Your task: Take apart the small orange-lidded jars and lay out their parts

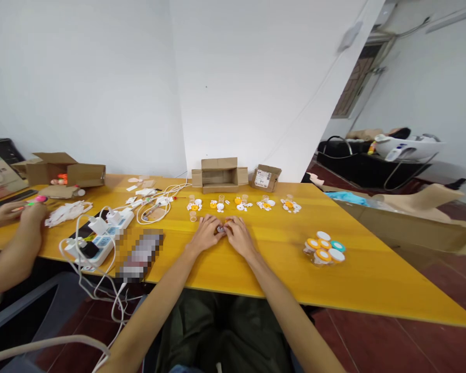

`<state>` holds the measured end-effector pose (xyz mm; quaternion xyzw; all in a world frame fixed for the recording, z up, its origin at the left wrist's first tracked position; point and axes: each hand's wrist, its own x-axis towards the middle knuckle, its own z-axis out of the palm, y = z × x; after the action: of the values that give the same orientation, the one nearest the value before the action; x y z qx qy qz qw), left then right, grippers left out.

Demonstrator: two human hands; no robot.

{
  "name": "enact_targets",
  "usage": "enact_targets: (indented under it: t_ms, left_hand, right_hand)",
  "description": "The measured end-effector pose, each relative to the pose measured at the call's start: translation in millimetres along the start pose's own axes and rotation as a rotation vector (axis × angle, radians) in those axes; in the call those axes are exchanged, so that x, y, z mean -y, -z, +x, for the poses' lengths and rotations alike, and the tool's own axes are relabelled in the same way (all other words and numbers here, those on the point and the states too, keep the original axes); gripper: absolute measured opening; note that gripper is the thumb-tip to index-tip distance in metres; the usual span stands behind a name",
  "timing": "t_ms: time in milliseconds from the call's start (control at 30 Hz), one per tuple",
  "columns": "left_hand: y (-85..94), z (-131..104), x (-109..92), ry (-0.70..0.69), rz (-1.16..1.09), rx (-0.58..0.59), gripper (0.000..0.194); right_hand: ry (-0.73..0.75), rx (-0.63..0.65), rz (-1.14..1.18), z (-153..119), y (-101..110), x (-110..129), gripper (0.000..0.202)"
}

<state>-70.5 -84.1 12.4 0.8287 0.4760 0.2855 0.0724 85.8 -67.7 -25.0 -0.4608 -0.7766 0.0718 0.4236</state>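
Observation:
My left hand point(206, 234) and my right hand point(239, 236) meet over the middle of the table, fingers closed in a pinch. Between the fingertips shows a small greyish piece point(220, 228), with a bit of orange by the right fingers; its kind is too small to make out. Just beyond the left hand stands a small clear cup point(193, 216). Further back runs a row of small piles of white and orange pieces, among them a left pile point(194, 206), a middle pile point(241, 205) and a right pile point(291, 206), each beside a clear cup.
Clear jars with orange, white and teal lids point(323, 248) cluster at right. An open cardboard box point(219, 177) and a smaller box point(265, 177) stand by the wall. At left are a power strip point(107, 237), cables, a phone point(141, 256) and another person's hands point(33, 211).

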Motion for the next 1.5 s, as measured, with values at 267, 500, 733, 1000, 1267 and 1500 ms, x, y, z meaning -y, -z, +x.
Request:
enact_targets:
  t_ms: [267,500,733,1000,1267,1500]
  left_hand:
    - [2.0,-0.2,-0.5,0.015,-0.018,0.032,0.004]
    - [2.5,-0.7,-0.5,0.019,-0.011,0.039,0.004]
    - [1.4,-0.5,3.1,0.027,-0.061,0.052,0.006]
    - [1.2,-0.5,2.9,0.026,-0.077,0.046,0.005]
    - [3.1,-0.1,0.4,0.030,-0.071,0.052,0.005]
    - [3.5,-0.7,0.7,0.026,-0.063,0.064,0.004]
  right_hand:
    - [-0.003,0.040,-0.029,-1.1,1.1,-0.4,0.023]
    - [0.017,0.062,-0.056,-2.4,4.2,0.5,0.020]
    - [0.038,0.056,-0.034,-2.9,1.8,-3.2,0.021]
    - [0.019,0.077,-0.051,-3.8,3.4,-1.4,0.021]
    - [0.043,0.064,-0.065,-3.6,6.0,2.2,0.023]
    - [0.056,0.063,-0.074,-3.1,8.5,3.8,0.023]
